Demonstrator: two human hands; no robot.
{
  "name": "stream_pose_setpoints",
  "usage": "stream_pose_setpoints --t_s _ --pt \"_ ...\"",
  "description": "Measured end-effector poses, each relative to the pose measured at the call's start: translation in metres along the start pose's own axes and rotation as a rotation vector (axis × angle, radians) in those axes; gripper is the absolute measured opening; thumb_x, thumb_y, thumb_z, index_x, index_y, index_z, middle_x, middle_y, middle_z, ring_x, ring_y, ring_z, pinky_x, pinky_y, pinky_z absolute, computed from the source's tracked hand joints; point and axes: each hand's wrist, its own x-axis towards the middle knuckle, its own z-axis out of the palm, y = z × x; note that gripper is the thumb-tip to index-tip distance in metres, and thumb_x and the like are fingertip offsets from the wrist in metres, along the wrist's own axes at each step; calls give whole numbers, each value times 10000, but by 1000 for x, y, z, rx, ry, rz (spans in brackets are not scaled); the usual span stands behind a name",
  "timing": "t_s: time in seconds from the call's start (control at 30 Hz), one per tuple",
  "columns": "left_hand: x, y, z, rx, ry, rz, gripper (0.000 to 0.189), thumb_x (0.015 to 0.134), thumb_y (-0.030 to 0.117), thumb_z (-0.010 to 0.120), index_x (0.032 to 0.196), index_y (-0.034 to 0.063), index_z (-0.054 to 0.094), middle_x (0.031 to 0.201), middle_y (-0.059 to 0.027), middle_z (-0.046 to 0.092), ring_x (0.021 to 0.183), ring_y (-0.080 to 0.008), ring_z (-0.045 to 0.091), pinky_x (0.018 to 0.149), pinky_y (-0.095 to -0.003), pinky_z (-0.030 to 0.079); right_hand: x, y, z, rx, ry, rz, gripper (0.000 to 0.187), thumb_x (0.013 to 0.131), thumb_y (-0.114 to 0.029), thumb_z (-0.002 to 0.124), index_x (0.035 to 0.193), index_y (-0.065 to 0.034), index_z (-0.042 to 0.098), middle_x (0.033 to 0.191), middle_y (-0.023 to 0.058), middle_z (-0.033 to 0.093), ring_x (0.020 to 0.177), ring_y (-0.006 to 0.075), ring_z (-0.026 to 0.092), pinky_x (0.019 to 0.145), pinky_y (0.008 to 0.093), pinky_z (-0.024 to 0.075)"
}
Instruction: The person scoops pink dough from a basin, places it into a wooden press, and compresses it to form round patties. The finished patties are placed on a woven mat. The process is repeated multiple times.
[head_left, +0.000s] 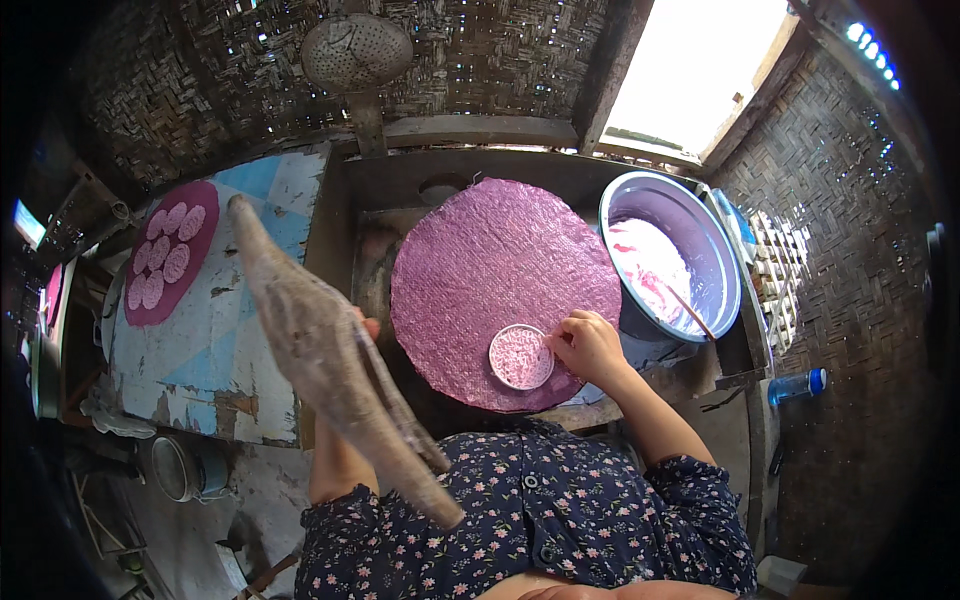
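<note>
A round, pink-stained cloth-covered pad (495, 262) fills the middle of the view. Near its front edge lies a white ring (491, 360), filled with pale pink noodle-like strands (523, 356). My right hand (589, 346) pinches the ring's right rim between thumb and fingers. Left of the pad, a long, bent wooden piece (322, 345) with a forked lower end stands close to the camera. Behind it is my left hand (370, 325), of which only some fingertips show past the wood's edge. What that hand holds is hidden.
At right, a blue-grey basin (670, 182) holds a pink-white mass (649, 262) and a stick (694, 315). On the peeling left board (217, 352), a pink sheet (196, 281) bears several strand discs (157, 253). A perforated ladle (356, 52) hangs behind; a bottle (795, 387) lies right.
</note>
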Motion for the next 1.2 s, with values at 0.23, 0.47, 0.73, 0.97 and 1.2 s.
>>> stream_pose_setpoints --t_s 0.23,0.47,0.73,0.97,1.2 --pt "-4 -6 -39 11 12 -197 642 877 309 603 1388 55 309 1357 -127 419 1209 -246 473 1029 -365 385 4 -4 -4 -28 -24 -12 189 748 -232 648 730 -47 680 782 95 616 836 288 605 765 403 490" --pt "1 -8 -42 29 12 -222 606 869 290 617 1357 48 350 1332 -119 441 1194 -234 482 1009 -350 399 28 -20 -20 -22 -16 0 181 739 -224 625 712 -53 679 778 93 616 824 274 607 772 399 492" --pt "4 -2 -53 49 4 -249 565 860 267 633 1322 41 397 1303 -110 465 1177 -220 491 987 -334 415 82 -46 20 -10 15 -113 185 732 -221 585 721 -69 690 856 104 639 868 281 616 771 389 505" --pt "0 3 -58 80 -24 -275 530 853 247 648 1291 35 438 1277 -103 487 1162 -209 499 967 -319 429 79 -41 26 -20 -54 -122 231 759 -300 665 753 -73 708 830 84 638 854 271 612 768 377 495" --pt "101 60 -21 -335 -243 -373 433 824 258 669 1174 42 534 1102 -72 579 1007 -191 576 881 -329 475 73 -82 -57 179 268 -347 618 823 -516 604 1141 14 579 1053 212 548 1007 342 540 866 417 450"
